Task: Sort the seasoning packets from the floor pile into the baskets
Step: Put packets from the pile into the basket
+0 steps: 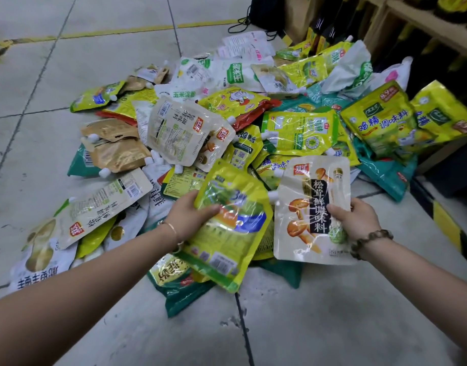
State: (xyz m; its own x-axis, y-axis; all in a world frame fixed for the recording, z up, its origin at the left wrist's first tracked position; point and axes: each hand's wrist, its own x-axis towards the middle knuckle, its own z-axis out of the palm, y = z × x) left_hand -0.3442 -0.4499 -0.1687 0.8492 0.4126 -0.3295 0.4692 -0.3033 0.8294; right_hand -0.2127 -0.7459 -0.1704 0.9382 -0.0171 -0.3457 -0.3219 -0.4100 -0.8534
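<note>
Left hand [187, 215] grips a yellow packet [227, 247], long axis pointing away; right hand [357, 220] pinches a cream packet [298, 233] likewise.

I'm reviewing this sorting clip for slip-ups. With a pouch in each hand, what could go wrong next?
The left hand grips the glossy yellow-green pouch by one edge, so it might slip onto the pile. The right hand holds a different cream mushroom pouch; with both hands full, they could land in the wrong baskets.
</note>
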